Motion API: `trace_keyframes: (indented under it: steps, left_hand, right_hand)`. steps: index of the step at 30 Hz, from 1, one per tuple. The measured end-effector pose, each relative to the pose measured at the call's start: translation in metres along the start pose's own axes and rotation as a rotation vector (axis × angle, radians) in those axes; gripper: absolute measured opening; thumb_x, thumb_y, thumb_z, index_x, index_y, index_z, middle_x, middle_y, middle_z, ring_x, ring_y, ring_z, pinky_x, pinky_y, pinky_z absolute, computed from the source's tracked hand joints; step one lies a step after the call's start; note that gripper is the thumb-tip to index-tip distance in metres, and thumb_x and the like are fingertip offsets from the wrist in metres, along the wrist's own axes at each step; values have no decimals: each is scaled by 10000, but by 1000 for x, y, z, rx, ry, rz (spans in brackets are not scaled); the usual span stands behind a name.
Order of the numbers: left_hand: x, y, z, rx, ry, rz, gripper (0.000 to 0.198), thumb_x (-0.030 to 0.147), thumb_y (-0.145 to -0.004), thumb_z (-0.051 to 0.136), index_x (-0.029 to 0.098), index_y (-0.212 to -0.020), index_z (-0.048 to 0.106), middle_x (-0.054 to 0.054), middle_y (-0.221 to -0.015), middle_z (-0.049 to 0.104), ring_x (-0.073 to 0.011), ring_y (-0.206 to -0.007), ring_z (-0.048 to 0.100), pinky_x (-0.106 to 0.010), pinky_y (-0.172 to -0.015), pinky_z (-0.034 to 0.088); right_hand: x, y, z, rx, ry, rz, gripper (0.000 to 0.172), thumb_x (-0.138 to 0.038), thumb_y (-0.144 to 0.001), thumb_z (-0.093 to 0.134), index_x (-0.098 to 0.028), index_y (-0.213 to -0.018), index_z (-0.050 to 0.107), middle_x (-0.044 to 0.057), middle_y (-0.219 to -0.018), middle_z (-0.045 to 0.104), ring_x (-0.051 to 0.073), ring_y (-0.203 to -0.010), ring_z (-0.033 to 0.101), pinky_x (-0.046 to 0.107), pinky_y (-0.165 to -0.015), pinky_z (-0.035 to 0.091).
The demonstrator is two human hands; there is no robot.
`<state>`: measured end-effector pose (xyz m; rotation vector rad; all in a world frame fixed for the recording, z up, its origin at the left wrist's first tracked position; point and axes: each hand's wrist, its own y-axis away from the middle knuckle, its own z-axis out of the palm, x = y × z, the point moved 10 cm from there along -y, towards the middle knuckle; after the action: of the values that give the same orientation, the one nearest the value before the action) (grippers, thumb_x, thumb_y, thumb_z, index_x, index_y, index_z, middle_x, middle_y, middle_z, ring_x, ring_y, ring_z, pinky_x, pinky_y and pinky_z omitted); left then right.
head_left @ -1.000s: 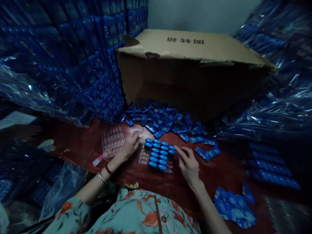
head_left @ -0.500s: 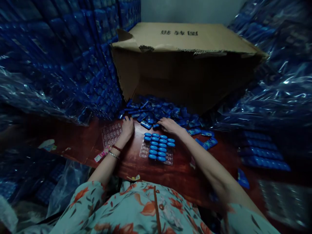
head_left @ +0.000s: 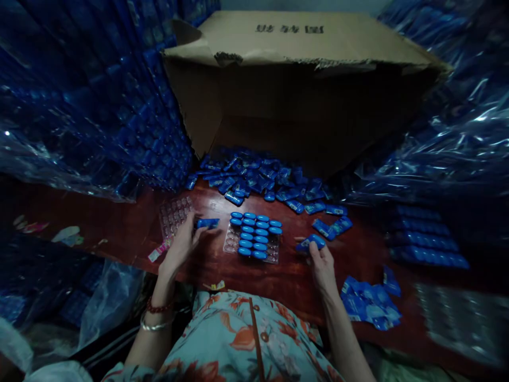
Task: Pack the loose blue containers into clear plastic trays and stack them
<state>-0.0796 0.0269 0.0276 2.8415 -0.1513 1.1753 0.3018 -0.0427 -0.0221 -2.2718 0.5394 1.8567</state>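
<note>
My left hand (head_left: pixel 186 240) holds a small blue packet (head_left: pixel 208 223) between thumb and fingers, left of the clear tray. On the right, my right hand (head_left: pixel 323 260) is closed on another blue packet (head_left: pixel 312 242). Between them a clear blister tray (head_left: pixel 231 241) lies on the table, with several shiny blue oval pieces (head_left: pixel 247 236) in rows on it; some pockets at its left and lower right hold none. A heap of blue packets (head_left: pixel 254 178) spreads behind the tray, at the mouth of the cardboard box.
An open cardboard box (head_left: pixel 318 45) stands at the back. Blue packs in plastic (head_left: pixel 131 122) rise on the left, more on the right (head_left: pixel 457 143). Another clear tray (head_left: pixel 175 215) lies by my left hand. Blue wrappers (head_left: pixel 371 302) and filled rows (head_left: pixel 429 239) sit at right.
Both hands have drawn back from the heap toward me and apart, each now with a blue packet. The view has shifted, and blue wrappers at the lower right, previously behind my right arm, now show.
</note>
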Motion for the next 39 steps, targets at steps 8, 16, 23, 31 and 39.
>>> trace_keyframes:
  steps: [8,16,23,31,39]
  left_hand:
    - [61,9,31,48,-49,298,274,92,-860,433,189,-1075,574,-61,-967,589,-173,-882,568,-296,-769,486]
    - [78,11,71,-150,-424,470,306,82,-889,362,142,-1135,535,-101,-976,558,-215,-901,475,-344,-771,476]
    - [80,10,68,-198,-389,490,325,58,-874,345,156,-1115,539,-92,-981,556,-211,-897,474,-353,-785,477]
    - [71,33,74,-207,-412,564,306,107,-905,357,147,-1168,508,-96,-942,570,-210,-878,495,-341,-732,488]
    - [91,10,86,-324,-451,442,276,16,-849,370,146,-1001,559,-115,-1059,566,-216,-949,544,-343,-787,503]
  right_hand:
    - [-5,10,16,12,19,10,342,-512,-746,601,-199,-869,539,-35,-665,521,106,-528,497,236,-474,441]
    - [-21,11,24,0,55,-174,254,-381,-764,625,-208,-947,591,43,-914,648,184,-824,636,375,-781,531]
    - [-54,29,67,-246,595,-610,307,-153,-879,402,-202,-1132,570,93,-1046,632,203,-983,597,388,-847,495]
    - [-73,31,112,-660,1225,-641,334,-30,-839,357,-184,-1050,564,92,-943,608,201,-866,552,310,-769,449]
    - [-79,27,121,-763,1325,-579,304,-57,-856,349,-203,-1013,564,98,-971,600,202,-861,575,284,-658,410]
